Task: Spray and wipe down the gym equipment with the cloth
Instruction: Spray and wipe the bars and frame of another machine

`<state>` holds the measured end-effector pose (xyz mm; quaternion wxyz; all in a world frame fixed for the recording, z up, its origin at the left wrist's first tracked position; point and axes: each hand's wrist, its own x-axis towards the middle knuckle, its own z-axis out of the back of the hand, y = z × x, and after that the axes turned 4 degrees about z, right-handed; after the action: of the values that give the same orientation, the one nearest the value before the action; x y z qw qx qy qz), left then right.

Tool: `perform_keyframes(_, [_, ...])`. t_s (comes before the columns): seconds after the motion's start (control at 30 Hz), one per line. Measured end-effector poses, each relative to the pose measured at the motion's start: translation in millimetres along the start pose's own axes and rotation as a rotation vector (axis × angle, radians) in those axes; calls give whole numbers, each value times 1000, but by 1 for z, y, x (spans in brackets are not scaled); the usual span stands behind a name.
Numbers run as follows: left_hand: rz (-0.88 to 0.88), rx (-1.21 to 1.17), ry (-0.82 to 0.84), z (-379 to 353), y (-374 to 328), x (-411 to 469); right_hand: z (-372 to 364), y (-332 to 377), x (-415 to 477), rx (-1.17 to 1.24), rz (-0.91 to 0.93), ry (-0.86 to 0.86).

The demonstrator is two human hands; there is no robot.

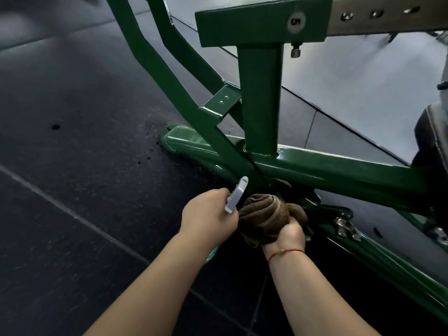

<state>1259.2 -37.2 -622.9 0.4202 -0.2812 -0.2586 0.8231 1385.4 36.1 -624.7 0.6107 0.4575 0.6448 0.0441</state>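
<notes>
A green steel gym frame rises from the dark floor, its base bars crossing low in the middle. My right hand grips a bunched brown cloth and presses it against the low joint of the frame. My left hand holds a spray bottle; only its white-grey spray head shows above my fingers, pointing toward the frame's base. A sliver of the bottle's green body peeks out below my left wrist.
Dark rubber floor tiles spread to the left, speckled with droplets near the frame's foot. A numbered adjustment bar with holes runs across the top. A black pad sits at the right edge. Bolts stick out beside the cloth.
</notes>
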Motion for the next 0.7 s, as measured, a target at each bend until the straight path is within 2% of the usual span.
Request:
perform_keyframes(0.1, [28,-49,8,10,-1,9,-25,-2,3,13,-53,82])
perform_keyframes(0.27, [153,-246,-94,31,14,8,-86,-13,-11,-147,-31,108])
perform_keyframes(0.4, [248,-367,-240,49,34,2,-136,-46,-49,-404,37,334])
perform_keyframes(0.43, [267,-389,-262,53,37,1,-151,-52,-56,-402,-8,371])
perform_keyframes(0.53, [318,-444,-324,63,46,-2,-196,-63,-55,-191,-215,354])
perform_keyframes(0.6, [320,-464,-351,67,46,-4,-208,-67,-49,-207,-251,394])
perform_keyframes(0.7, [276,-438,-304,66,38,-9,-192,-56,-39,-247,-260,501])
